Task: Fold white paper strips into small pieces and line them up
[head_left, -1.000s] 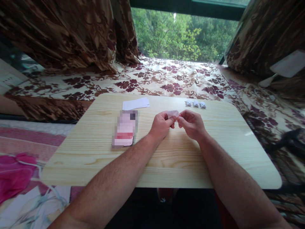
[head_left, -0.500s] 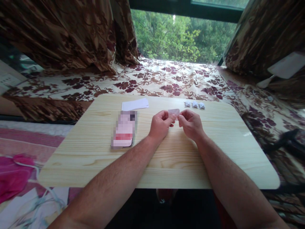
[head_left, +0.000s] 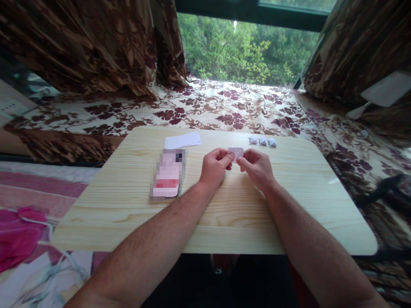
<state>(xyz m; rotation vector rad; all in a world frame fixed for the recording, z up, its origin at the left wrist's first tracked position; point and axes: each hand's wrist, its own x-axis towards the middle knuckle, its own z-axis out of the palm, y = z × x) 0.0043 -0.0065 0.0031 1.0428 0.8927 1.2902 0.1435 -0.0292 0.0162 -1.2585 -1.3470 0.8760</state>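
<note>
A small square of white paper (head_left: 236, 152) is pinched between my two hands above the middle of the table. My left hand (head_left: 216, 165) grips its left side, thumb on top. On its right side my right hand (head_left: 257, 167) closes with thumb and fingertips on the lower right corner. Beyond my right hand stand three small folded paper pieces (head_left: 263, 141) in a row. A stack of white paper strips (head_left: 182, 140) lies to the left at the far edge. The fingers under the square are mostly hidden.
A phone (head_left: 167, 174), blurred out in part, lies left of my hands on the light wooden table (head_left: 135, 222). Behind the table is a ledge with floral cloth (head_left: 237, 107) under a window. White cables and a pink cloth (head_left: 24, 235) lie at lower left.
The paper has opened from a slanted, folded-looking shape to a flatter square facing me. My right thumb has shifted slightly left onto it; the things on the table stay put.
</note>
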